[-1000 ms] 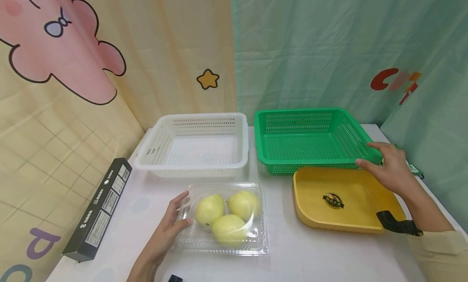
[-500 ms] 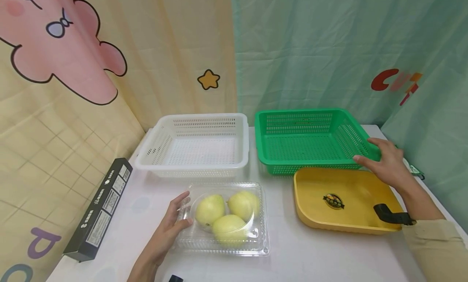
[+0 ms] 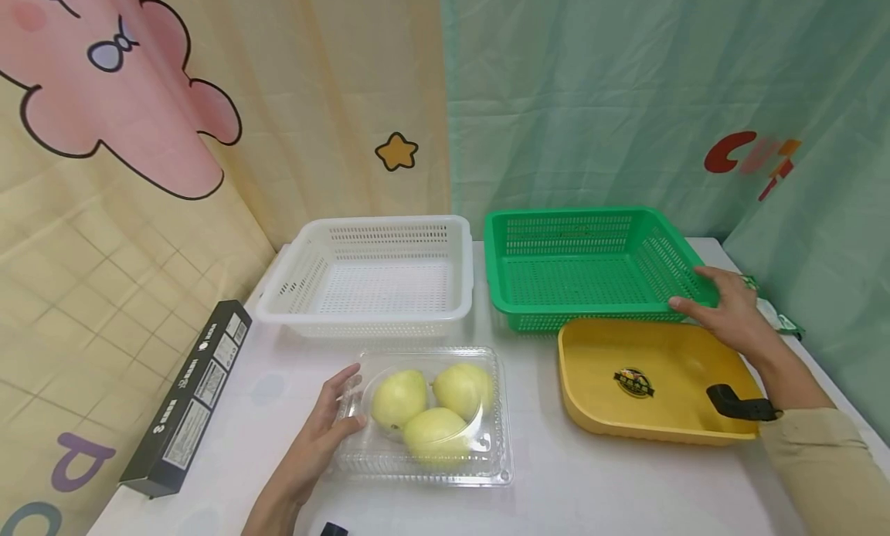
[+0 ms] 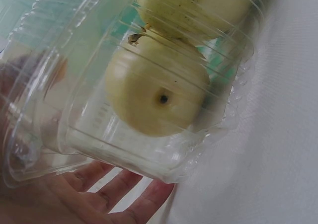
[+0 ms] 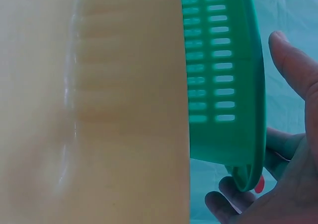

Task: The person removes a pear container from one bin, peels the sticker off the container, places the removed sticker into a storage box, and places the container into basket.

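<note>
A clear plastic clamshell box (image 3: 417, 463) holds three round yellow-green fruits (image 3: 399, 399), apparently pears. At its left end rests my left hand (image 3: 316, 432), its thumb over the near part of that edge and its fingers extended along the side. The left wrist view shows these fingers (image 4: 121, 189) right beside the box wall. My right hand (image 3: 730, 312) is at the near right corner of a green plastic basket (image 3: 570, 281), thumb spread from the fingers. In the right wrist view the thumb (image 5: 293, 67) stands off the rim, while the other fingers pass behind the corner.
A yellow tray (image 3: 598, 405) with a black round label lies in front of the green basket, under my right wrist. At the back left stands a white basket (image 3: 385, 287). A long black box (image 3: 188, 401) lies along the table's left side. Green packaging (image 3: 782, 320) sits beyond my right wrist.
My right hand and forearm have shifted slightly left along the green basket's corner. My left hand, the clamshell box and the fruits look the same.
</note>
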Available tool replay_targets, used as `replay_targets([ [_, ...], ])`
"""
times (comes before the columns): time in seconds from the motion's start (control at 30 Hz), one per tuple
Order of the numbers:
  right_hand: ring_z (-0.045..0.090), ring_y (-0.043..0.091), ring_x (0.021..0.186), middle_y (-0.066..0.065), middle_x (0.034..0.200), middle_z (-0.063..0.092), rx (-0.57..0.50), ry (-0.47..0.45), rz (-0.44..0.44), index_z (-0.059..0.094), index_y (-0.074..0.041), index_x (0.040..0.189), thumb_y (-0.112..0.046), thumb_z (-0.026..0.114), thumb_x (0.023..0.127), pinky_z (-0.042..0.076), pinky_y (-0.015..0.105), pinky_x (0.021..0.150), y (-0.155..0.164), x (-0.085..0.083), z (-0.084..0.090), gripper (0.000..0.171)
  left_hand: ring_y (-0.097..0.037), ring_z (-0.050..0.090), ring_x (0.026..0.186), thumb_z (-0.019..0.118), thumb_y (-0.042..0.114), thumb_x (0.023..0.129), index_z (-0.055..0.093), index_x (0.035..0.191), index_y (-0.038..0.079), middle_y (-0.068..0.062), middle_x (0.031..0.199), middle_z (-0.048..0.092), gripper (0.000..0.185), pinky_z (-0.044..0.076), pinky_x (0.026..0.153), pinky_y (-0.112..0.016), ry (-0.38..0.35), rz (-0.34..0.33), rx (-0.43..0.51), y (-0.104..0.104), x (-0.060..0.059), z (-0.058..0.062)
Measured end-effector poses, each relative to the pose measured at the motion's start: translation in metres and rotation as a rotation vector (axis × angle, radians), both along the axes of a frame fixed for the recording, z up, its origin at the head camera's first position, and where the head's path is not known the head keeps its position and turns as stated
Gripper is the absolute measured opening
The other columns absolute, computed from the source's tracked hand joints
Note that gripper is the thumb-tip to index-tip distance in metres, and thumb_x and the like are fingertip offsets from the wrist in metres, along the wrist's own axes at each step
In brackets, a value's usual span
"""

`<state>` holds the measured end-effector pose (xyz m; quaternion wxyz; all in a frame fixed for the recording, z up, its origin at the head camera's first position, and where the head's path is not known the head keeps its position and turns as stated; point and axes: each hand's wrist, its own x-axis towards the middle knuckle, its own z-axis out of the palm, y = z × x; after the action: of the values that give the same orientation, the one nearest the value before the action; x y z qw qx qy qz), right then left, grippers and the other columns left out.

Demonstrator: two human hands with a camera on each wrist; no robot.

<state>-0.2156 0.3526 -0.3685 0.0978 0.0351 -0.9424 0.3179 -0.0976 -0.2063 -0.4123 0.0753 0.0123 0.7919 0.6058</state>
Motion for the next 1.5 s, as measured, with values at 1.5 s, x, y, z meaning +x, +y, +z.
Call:
replay_targets([
  [1.5,0.008,0.062,0.131,0.040,0.148,0.004,-0.044,-0.024,-0.028,0.017,0.009,0.145,-0.038,0.054,0.093,0.011,0.076,0.100,0.000,0.000,-0.012,0.079,-0.036,-0.006,0.147,0.051,0.012,0.091,0.019,0.148,0.031,-0.006,0.161,0.003,0.068,0.000,0.111,-0.065,-0.016,0.008,0.151,0.004,0.002,-0.002],
])
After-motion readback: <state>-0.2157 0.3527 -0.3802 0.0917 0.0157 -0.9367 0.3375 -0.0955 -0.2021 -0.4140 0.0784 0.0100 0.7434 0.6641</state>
